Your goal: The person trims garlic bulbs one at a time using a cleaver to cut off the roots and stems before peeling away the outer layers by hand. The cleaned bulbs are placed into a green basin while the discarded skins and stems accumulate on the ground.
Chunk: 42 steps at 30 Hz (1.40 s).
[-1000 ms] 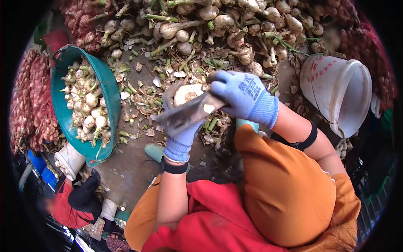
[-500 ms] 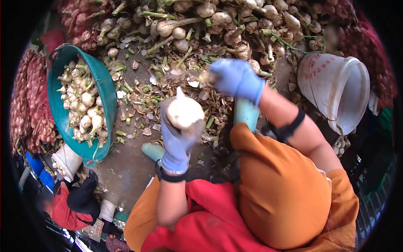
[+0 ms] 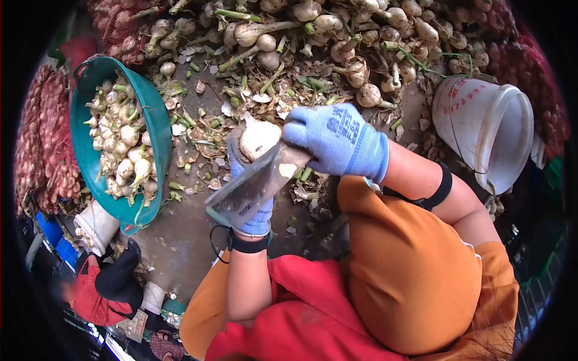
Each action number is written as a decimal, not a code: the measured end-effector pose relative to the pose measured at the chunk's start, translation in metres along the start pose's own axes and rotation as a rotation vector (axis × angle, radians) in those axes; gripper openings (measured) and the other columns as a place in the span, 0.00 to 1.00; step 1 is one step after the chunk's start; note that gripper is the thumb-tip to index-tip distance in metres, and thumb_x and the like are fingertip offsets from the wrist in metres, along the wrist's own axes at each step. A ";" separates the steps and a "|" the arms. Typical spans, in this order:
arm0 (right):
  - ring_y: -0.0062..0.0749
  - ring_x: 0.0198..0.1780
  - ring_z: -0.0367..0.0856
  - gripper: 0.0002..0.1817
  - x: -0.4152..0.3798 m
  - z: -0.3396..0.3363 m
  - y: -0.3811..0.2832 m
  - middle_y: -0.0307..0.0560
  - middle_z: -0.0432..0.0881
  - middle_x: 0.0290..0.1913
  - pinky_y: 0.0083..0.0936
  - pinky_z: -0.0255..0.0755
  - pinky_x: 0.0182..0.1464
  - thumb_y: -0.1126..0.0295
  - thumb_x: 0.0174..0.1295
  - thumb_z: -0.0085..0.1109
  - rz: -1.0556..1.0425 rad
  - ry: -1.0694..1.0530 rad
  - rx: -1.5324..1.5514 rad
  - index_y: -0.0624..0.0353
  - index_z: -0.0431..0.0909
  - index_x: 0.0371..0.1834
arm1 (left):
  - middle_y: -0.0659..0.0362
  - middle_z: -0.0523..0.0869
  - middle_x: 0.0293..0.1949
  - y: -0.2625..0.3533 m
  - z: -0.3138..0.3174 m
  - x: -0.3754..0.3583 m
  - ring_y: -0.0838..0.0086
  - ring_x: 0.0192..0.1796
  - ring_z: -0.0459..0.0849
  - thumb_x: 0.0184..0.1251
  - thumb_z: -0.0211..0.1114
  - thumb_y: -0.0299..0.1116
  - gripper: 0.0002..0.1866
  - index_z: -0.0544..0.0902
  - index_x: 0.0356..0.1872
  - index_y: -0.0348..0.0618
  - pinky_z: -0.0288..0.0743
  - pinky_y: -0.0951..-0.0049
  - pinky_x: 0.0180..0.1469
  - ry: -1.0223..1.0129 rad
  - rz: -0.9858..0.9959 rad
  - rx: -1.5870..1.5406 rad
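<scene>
A white garlic bulb [image 3: 259, 139] with a short stem rests in my left hand [image 3: 260, 218], whose blue glove with a grey palm is closed around it. The blade hides part of that hand. My right hand [image 3: 337, 137], in a blue glove with dark printing, grips a broad-bladed knife [image 3: 253, 186]. Its blade slants down to the left, over my left hand and beside the bulb. The handle is hidden in the glove. Cut stems and dry skins [image 3: 259, 96] litter the ground beyond my hands.
A green tub [image 3: 158, 129] of trimmed bulbs stands left. Untrimmed garlic [image 3: 328, 27] is heaped ahead. A white bucket [image 3: 460, 114] lies tipped at right. Red mesh sacks [image 3: 51, 138] line the sides. A person in red [image 3: 96, 295] is at lower left.
My right hand has come back towards me and left; the knife blade now shows clearly across my left hand. The bulb has shifted slightly away from me.
</scene>
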State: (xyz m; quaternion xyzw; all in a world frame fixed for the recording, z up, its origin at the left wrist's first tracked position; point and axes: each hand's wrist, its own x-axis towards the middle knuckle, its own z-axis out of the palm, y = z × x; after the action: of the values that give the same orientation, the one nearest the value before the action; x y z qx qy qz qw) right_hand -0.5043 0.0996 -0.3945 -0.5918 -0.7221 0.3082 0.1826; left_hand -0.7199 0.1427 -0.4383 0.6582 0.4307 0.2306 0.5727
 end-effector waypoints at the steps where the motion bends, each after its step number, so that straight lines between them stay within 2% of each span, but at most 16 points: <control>1: 0.46 0.39 0.84 0.15 0.001 0.001 0.005 0.47 0.78 0.39 0.41 0.78 0.36 0.63 0.51 0.64 0.034 0.039 -0.024 0.52 0.76 0.41 | 0.54 0.75 0.58 0.002 -0.001 -0.011 0.66 0.56 0.78 0.58 0.74 0.29 0.35 0.64 0.64 0.39 0.77 0.62 0.62 -0.047 -0.269 -0.135; 2: 0.46 0.39 0.85 0.12 0.004 0.002 0.014 0.47 0.79 0.39 0.42 0.79 0.36 0.62 0.54 0.63 0.066 0.080 -0.048 0.52 0.76 0.39 | 0.54 0.75 0.58 0.003 0.000 -0.017 0.64 0.56 0.79 0.58 0.73 0.27 0.35 0.64 0.64 0.37 0.79 0.59 0.60 -0.093 -0.537 -0.269; 4: 0.49 0.39 0.85 0.12 0.011 0.036 0.069 0.49 0.85 0.36 0.42 0.80 0.38 0.62 0.54 0.62 0.325 -0.003 -0.134 0.52 0.81 0.40 | 0.53 0.83 0.44 0.049 0.019 -0.004 0.69 0.49 0.82 0.55 0.77 0.35 0.31 0.70 0.55 0.39 0.78 0.59 0.55 0.031 -0.273 -0.295; 6: 0.44 0.36 0.86 0.15 0.005 0.033 0.069 0.48 0.87 0.33 0.35 0.80 0.37 0.61 0.54 0.63 0.552 0.029 0.119 0.56 0.83 0.41 | 0.49 0.74 0.59 0.055 0.021 -0.002 0.64 0.58 0.78 0.47 0.82 0.34 0.42 0.66 0.62 0.39 0.75 0.61 0.61 -0.103 0.117 0.095; 8: 0.31 0.32 0.84 0.17 0.003 0.031 0.050 0.45 0.86 0.31 0.27 0.78 0.35 0.59 0.56 0.65 0.734 -0.050 1.022 0.60 0.82 0.41 | 0.48 0.70 0.63 0.028 0.020 -0.001 0.60 0.65 0.72 0.45 0.84 0.40 0.54 0.58 0.71 0.39 0.69 0.61 0.68 -0.095 -0.093 -0.058; 10: 0.18 0.30 0.78 0.16 0.005 0.039 0.049 0.39 0.81 0.27 0.21 0.73 0.34 0.59 0.56 0.65 0.561 0.009 1.135 0.62 0.82 0.38 | 0.50 0.69 0.64 0.016 0.014 0.013 0.61 0.67 0.70 0.43 0.85 0.42 0.58 0.55 0.73 0.38 0.69 0.63 0.67 -0.125 0.265 0.377; 12: 0.24 0.31 0.81 0.15 0.007 0.014 0.024 0.43 0.84 0.29 0.25 0.75 0.37 0.60 0.56 0.64 0.578 -0.006 1.099 0.60 0.82 0.38 | 0.54 0.74 0.60 0.002 0.020 0.003 0.67 0.54 0.82 0.64 0.70 0.34 0.38 0.60 0.71 0.44 0.83 0.68 0.53 -0.066 -0.279 -0.570; 14: 0.51 0.41 0.83 0.12 0.008 0.002 0.015 0.54 0.84 0.37 0.41 0.76 0.43 0.61 0.53 0.61 0.155 0.135 0.455 0.58 0.79 0.34 | 0.56 0.79 0.51 -0.002 0.004 -0.013 0.66 0.48 0.85 0.68 0.65 0.37 0.28 0.67 0.66 0.43 0.85 0.69 0.44 0.037 -0.431 -0.753; 18: 0.54 0.42 0.85 0.16 0.014 0.015 0.079 0.57 0.85 0.37 0.43 0.78 0.48 0.59 0.53 0.60 0.540 -0.244 0.140 0.55 0.84 0.42 | 0.54 0.82 0.46 0.010 -0.023 0.007 0.71 0.40 0.85 0.64 0.65 0.34 0.23 0.72 0.58 0.39 0.79 0.75 0.36 0.152 -0.068 -0.071; 23: 0.51 0.54 0.81 0.23 0.042 0.043 0.083 0.53 0.81 0.56 0.38 0.75 0.57 0.55 0.56 0.62 0.195 0.164 0.301 0.56 0.81 0.52 | 0.52 0.83 0.52 0.037 -0.119 0.022 0.74 0.44 0.84 0.66 0.66 0.39 0.23 0.75 0.57 0.35 0.79 0.74 0.35 -0.158 -0.079 -1.700; 26: 0.52 0.53 0.82 0.20 0.075 0.070 0.094 0.52 0.81 0.56 0.39 0.75 0.56 0.56 0.56 0.61 0.134 0.010 0.051 0.56 0.83 0.48 | 0.51 0.82 0.57 0.024 -0.099 0.037 0.72 0.44 0.84 0.69 0.63 0.50 0.29 0.75 0.58 0.33 0.80 0.74 0.37 -0.119 0.003 -1.594; 28: 0.51 0.53 0.82 0.20 0.074 0.050 0.086 0.53 0.81 0.55 0.40 0.76 0.56 0.56 0.56 0.61 0.221 -0.066 0.005 0.56 0.83 0.47 | 0.50 0.81 0.57 0.029 -0.059 0.045 0.71 0.44 0.85 0.70 0.62 0.54 0.32 0.75 0.60 0.34 0.81 0.74 0.39 0.443 -0.410 -1.096; 31: 0.51 0.52 0.82 0.20 0.045 0.032 0.090 0.54 0.82 0.51 0.41 0.76 0.55 0.55 0.56 0.61 0.379 -0.086 -0.007 0.56 0.83 0.46 | 0.51 0.80 0.58 -0.003 -0.049 0.057 0.73 0.44 0.85 0.68 0.66 0.45 0.25 0.77 0.59 0.39 0.81 0.76 0.41 0.320 -0.317 -0.932; 36: 0.30 0.37 0.85 0.15 -0.069 -0.038 0.054 0.41 0.84 0.31 0.29 0.78 0.45 0.59 0.61 0.64 0.733 0.365 0.912 0.59 0.83 0.42 | 0.57 0.77 0.63 -0.016 0.002 0.118 0.73 0.47 0.85 0.71 0.61 0.29 0.23 0.72 0.66 0.41 0.80 0.79 0.43 0.035 -0.106 -0.264; 38: 0.23 0.38 0.84 0.16 -0.118 -0.076 0.022 0.40 0.85 0.36 0.26 0.78 0.44 0.61 0.65 0.64 0.721 0.794 0.840 0.61 0.81 0.48 | 0.49 0.76 0.63 -0.052 0.027 0.161 0.59 0.53 0.85 0.65 0.62 0.27 0.32 0.65 0.71 0.43 0.81 0.63 0.51 -0.104 0.374 0.372; 42: 0.32 0.55 0.80 0.23 -0.257 -0.102 0.029 0.48 0.78 0.56 0.27 0.74 0.56 0.64 0.72 0.52 0.522 1.379 0.642 0.70 0.73 0.63 | 0.42 0.76 0.61 -0.025 0.054 0.175 0.47 0.55 0.82 0.57 0.69 0.39 0.41 0.61 0.73 0.50 0.79 0.54 0.56 -0.049 0.152 0.847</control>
State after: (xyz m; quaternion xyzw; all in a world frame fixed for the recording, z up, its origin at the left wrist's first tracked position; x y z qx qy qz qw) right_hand -0.3587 -0.1222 -0.3118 -0.7173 -0.1613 0.0987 0.6706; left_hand -0.5929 0.2572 -0.5081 0.8704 0.4239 0.0591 0.2434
